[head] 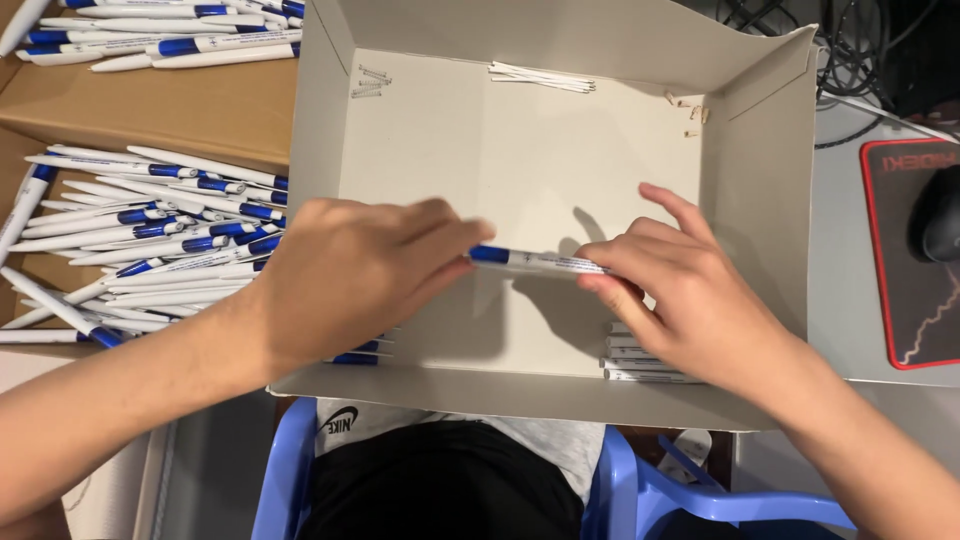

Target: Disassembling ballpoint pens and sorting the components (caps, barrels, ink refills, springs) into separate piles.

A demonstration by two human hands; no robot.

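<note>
Both hands hold one white pen with a blue band (530, 260) level over the open grey cardboard box (540, 150). My left hand (350, 270) pinches the pen's blue end. My right hand (670, 285) grips its white barrel, forefinger lifted. Inside the box lie small springs (370, 82) at the back left, thin white refill tubes (540, 76) at the back, tiny tan parts (690, 110) at the back right. White pen barrels (640, 360) are stacked under my right hand, and more pens (360, 352) show below my left hand.
A heap of white and blue pens (150, 240) lies left of the box, another row of pens (160, 35) on a brown carton (150, 110). A red-edged mouse pad (905, 260) with a black mouse (935, 215) sits right. A blue plastic chair (640, 490) is below.
</note>
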